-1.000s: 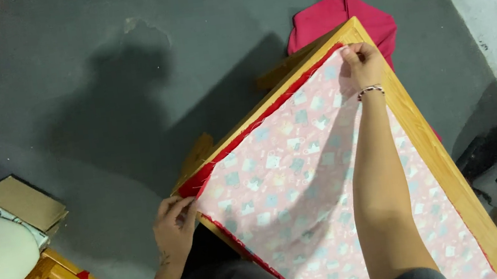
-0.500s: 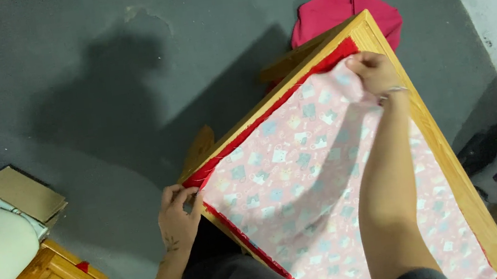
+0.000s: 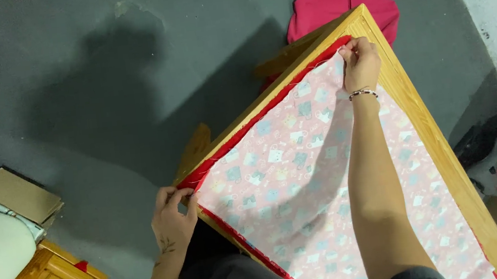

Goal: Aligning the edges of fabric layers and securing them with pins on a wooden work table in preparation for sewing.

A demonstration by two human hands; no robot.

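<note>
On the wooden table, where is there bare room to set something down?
Little is bare: the patterned cloth covers most of the wooden table. Only a wood strip along the right edge, beside the right hand, is free. The near corner is crowded by the left hand and red cloth.

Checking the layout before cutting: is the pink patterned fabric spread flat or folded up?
Spread flat: the pink patterned fabric covers the wooden table, its corners held by the left hand and right hand.

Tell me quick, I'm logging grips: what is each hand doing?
Left hand: closed, pinching the near corner of the patterned fabric.
Right hand: closed, pinching its far corner.
</note>
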